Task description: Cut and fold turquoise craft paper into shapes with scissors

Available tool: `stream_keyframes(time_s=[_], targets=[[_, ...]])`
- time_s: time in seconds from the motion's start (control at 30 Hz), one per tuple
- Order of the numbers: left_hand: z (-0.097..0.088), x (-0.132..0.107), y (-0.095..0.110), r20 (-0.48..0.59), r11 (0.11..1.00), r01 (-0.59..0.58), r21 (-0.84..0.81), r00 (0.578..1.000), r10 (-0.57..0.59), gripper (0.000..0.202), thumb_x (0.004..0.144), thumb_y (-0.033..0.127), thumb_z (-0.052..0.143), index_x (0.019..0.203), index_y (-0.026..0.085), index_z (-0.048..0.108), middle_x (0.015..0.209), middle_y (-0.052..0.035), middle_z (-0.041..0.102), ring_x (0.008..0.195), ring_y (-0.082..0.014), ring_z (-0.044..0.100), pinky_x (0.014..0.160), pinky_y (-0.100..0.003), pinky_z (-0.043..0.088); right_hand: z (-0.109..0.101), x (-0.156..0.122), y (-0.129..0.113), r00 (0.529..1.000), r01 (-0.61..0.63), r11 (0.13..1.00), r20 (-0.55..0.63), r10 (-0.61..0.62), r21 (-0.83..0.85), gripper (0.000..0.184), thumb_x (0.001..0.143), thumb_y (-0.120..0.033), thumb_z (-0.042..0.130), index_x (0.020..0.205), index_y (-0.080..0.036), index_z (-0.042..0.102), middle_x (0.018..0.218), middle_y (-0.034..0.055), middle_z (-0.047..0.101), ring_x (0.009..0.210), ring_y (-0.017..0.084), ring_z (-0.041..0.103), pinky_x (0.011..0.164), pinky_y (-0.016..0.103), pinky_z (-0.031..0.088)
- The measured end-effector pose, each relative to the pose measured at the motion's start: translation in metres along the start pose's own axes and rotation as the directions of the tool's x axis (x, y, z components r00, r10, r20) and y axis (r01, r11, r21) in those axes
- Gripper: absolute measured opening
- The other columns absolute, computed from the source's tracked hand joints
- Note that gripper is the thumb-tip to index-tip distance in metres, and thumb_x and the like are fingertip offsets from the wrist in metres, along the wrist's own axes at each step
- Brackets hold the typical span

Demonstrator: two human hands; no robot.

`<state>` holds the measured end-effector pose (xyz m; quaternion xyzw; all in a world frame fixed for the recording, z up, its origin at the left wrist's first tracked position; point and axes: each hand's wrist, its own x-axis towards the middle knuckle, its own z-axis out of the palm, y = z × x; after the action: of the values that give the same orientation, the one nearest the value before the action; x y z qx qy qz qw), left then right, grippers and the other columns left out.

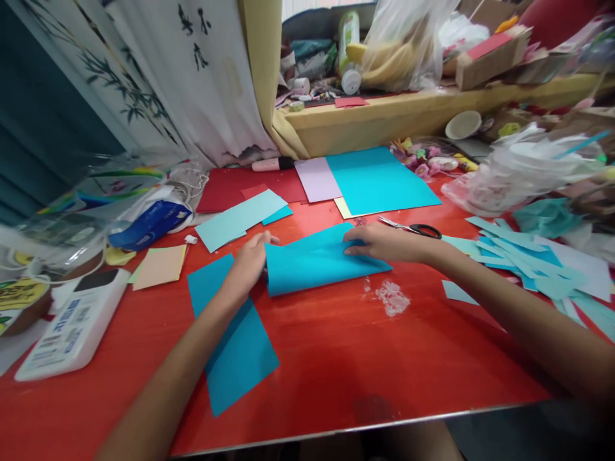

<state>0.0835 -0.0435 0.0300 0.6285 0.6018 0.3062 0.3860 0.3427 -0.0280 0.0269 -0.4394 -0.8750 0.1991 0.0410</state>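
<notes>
A blue sheet of paper (317,259) is bent over in a loose fold between my hands, just above the red table. My left hand (250,259) pinches its left end. At the right part, my right hand (368,240) grips the same sheet, thumb and fingers closed on its edge. Under my left forearm lies a separate blue paper strip (245,358), flat on the table. Behind my right hand rest scissors (416,228) with black handles. Light teal paper pieces (240,218) lie beyond my left hand.
A large blue sheet (379,179) and a lilac sheet (318,180) lie at the back. Paper scraps (528,256) heap up on the right. Sticky notes (160,266) and a white plastic box (74,326) are at left. The table's front edge (360,427) runs near me.
</notes>
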Motion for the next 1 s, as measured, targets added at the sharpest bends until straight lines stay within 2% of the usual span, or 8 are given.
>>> stream_keyframes(time_s=[0.1,0.2,0.3,0.4,0.6,0.7,0.83,1.0], targets=[[-0.011,0.004,0.000,0.067,0.986,0.153,-0.073,0.987,-0.148,0.058,0.080,0.063,0.029,0.086,0.016,0.063,0.057,-0.0042,0.058,0.053,-0.0169,0.055,0.049,-0.027,0.043,0.004,0.003,0.001,0.994,-0.001,0.999,-0.106,-0.004,-0.048,0.017,0.085,-0.032,0.047,0.084,-0.019,0.058,0.084,0.0053,0.060,0.072,0.018,0.053,0.061,0.029,0.037],[-0.022,0.008,-0.003,0.164,0.982,0.175,-0.071,0.973,-0.162,0.068,0.078,0.068,0.022,0.082,0.016,0.065,0.066,-0.0081,0.064,0.060,-0.0191,0.059,0.049,-0.027,0.043,0.011,0.007,0.007,0.984,-0.003,0.999,-0.180,-0.006,-0.051,0.018,0.086,-0.033,0.047,0.089,-0.018,0.057,0.093,0.0069,0.059,0.078,0.019,0.054,0.066,0.031,0.040],[-0.028,0.008,-0.005,0.196,0.985,0.061,0.164,0.976,-0.094,0.058,0.073,0.067,0.038,0.088,0.018,0.065,0.087,-0.0092,0.066,0.079,-0.0227,0.060,0.057,-0.027,0.044,0.020,0.011,0.011,0.961,0.031,0.997,-0.272,-0.047,-0.066,0.019,0.088,-0.032,0.044,0.090,-0.017,0.056,0.094,0.0082,0.057,0.086,0.021,0.052,0.074,0.033,0.041],[-0.026,0.006,-0.006,0.210,0.892,-0.039,0.451,0.976,-0.064,0.056,0.065,0.061,0.055,0.101,0.019,0.059,0.100,-0.0095,0.061,0.090,-0.0263,0.057,0.068,-0.032,0.045,0.026,0.016,0.011,0.909,0.020,0.991,-0.410,-0.073,-0.132,0.021,0.089,-0.032,0.042,0.090,-0.016,0.055,0.095,0.0109,0.055,0.091,0.023,0.049,0.081,0.036,0.039],[-0.014,0.002,-0.016,0.154,0.733,-0.200,0.651,0.979,0.131,0.064,0.065,0.056,0.057,0.113,0.013,0.049,0.113,-0.0140,0.046,0.114,-0.0319,0.038,0.092,-0.042,0.035,0.036,0.022,0.011,0.840,-0.019,0.997,-0.541,-0.025,-0.076,0.019,0.091,-0.030,0.035,0.094,-0.018,0.049,0.100,0.0115,0.053,0.096,0.024,0.046,0.087,0.040,0.037],[-0.012,0.004,-0.020,0.154,0.739,-0.181,0.649,0.982,0.106,0.063,0.064,0.058,0.058,0.110,0.015,0.048,0.108,-0.0120,0.048,0.110,-0.0324,0.040,0.088,-0.043,0.036,0.041,0.021,0.009,0.843,0.020,0.998,-0.536,-0.045,-0.053,0.028,0.088,-0.039,0.043,0.107,-0.018,0.045,0.114,0.0129,0.048,0.111,0.026,0.041,0.095,0.043,0.034],[-0.015,0.008,-0.017,0.180,0.774,-0.221,0.593,0.974,0.140,0.039,0.066,0.052,0.059,0.085,0.019,0.050,0.095,-0.0065,0.048,0.095,-0.0262,0.046,0.078,-0.037,0.040,0.041,0.017,0.006,0.850,0.044,0.997,-0.527,-0.003,0.065,0.049,0.083,-0.042,0.050,0.123,-0.018,0.034,0.126,0.0145,0.039,0.122,0.027,0.035,0.101,0.044,0.031],[-0.017,0.009,-0.008,0.107,0.938,-0.237,0.253,0.970,0.217,0.029,0.073,0.040,0.057,0.093,0.021,0.048,0.088,-0.0004,0.054,0.079,-0.0175,0.053,0.065,-0.028,0.042,0.031,0.005,0.006,0.762,-0.053,0.895,-0.562,0.323,0.442,0.071,0.073,-0.039,0.064,0.130,-0.017,0.029,0.135,0.0154,0.033,0.126,0.027,0.031,0.105,0.041,0.029]])
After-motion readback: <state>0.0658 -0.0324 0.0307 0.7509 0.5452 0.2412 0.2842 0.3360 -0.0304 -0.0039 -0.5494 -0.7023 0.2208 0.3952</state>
